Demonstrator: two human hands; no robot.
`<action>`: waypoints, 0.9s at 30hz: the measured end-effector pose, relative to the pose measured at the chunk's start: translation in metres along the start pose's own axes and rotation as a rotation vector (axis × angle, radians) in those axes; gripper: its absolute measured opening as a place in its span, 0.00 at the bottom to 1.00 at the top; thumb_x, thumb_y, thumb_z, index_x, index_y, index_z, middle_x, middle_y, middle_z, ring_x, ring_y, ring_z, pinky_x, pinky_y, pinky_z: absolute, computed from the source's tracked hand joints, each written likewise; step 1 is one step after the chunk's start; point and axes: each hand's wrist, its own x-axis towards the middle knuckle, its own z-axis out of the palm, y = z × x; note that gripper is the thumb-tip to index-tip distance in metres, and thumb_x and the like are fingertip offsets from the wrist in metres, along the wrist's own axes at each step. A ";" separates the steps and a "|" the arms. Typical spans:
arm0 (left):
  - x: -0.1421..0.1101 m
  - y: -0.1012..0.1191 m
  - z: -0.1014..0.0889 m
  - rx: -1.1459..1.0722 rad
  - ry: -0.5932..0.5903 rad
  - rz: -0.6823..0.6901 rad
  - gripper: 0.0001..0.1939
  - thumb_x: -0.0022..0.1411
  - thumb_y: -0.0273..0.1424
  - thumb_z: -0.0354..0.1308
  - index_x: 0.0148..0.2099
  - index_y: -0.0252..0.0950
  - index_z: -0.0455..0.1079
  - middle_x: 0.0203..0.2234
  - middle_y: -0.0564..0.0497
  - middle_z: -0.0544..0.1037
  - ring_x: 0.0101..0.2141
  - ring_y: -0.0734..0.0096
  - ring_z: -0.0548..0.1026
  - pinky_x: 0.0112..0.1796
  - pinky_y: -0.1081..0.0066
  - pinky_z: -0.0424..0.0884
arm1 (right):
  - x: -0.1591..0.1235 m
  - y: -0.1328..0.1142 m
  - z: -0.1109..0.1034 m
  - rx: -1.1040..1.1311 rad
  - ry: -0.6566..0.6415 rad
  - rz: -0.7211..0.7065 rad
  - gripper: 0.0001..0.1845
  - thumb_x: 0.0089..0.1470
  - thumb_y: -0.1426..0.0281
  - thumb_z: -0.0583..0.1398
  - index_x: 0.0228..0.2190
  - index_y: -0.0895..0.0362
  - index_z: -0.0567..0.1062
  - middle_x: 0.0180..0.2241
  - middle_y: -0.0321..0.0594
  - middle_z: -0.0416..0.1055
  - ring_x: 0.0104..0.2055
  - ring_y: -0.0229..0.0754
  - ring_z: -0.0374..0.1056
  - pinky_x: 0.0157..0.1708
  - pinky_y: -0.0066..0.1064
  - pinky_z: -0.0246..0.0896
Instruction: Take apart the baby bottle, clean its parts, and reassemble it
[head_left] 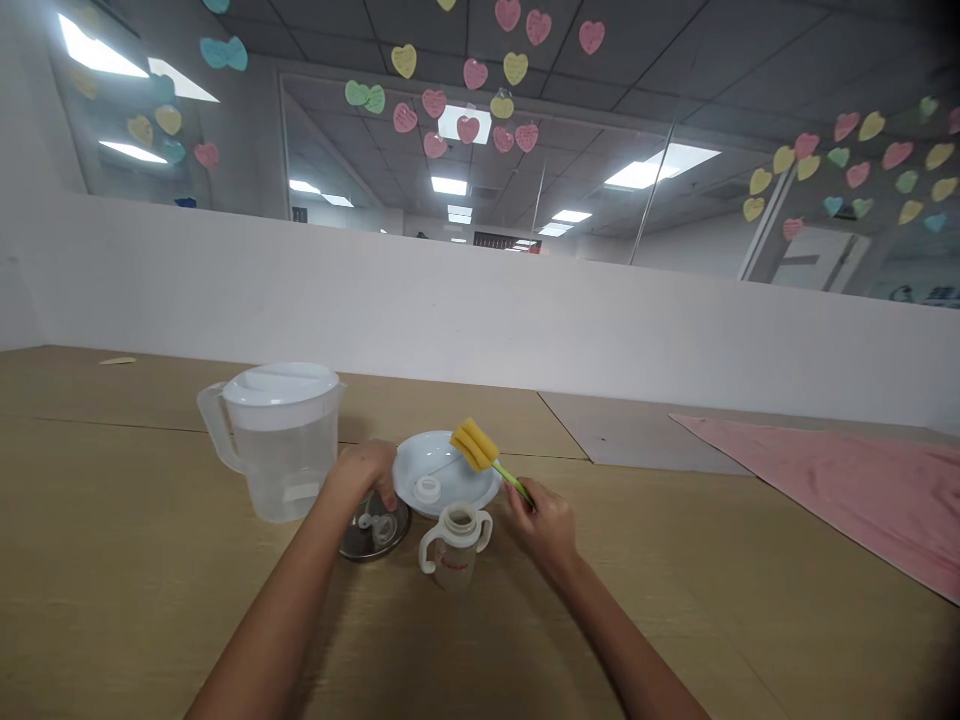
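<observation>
On the desk [375,650], the two-handled bottle [455,560] stands uncapped; the right hand's [550,530] grip holds the sponge brush [475,446] outside it. Whether the left hand [367,468] clasps the metal plate [406,528], I can't tell. Beyond, its likely cap [427,488] lies in the bowl [469,492].

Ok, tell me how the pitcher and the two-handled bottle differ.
Size: the pitcher is larger, the bottle smaller.
Handles: the pitcher shows one large handle; the bottle has a pair, one on each side.
Top: the pitcher wears a white lid, while the bottle's mouth is uncovered.
Both stand upright on the table and have see-through bodies.
</observation>
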 end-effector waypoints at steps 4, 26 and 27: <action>0.001 0.014 0.003 0.057 0.106 0.055 0.08 0.45 0.26 0.57 0.30 0.35 0.75 0.31 0.42 0.79 0.33 0.60 0.75 0.34 0.68 0.68 | 0.001 -0.002 -0.001 -0.002 0.007 -0.022 0.18 0.57 0.63 0.50 0.23 0.59 0.73 0.15 0.34 0.65 0.17 0.32 0.59 0.21 0.24 0.46; -0.021 0.035 -0.023 -0.419 0.331 0.403 0.20 0.54 0.43 0.49 0.38 0.35 0.73 0.34 0.50 0.78 0.34 0.66 0.72 0.34 0.73 0.65 | 0.001 -0.001 0.000 -0.039 -0.003 0.080 0.20 0.57 0.62 0.49 0.23 0.58 0.72 0.15 0.35 0.66 0.17 0.32 0.59 0.19 0.25 0.44; -0.023 0.036 -0.024 -0.436 0.317 0.407 0.20 0.54 0.44 0.49 0.38 0.35 0.73 0.34 0.51 0.78 0.34 0.66 0.72 0.34 0.74 0.65 | 0.001 -0.001 0.000 -0.046 -0.006 0.065 0.20 0.57 0.62 0.49 0.23 0.58 0.73 0.16 0.35 0.66 0.17 0.32 0.59 0.19 0.25 0.44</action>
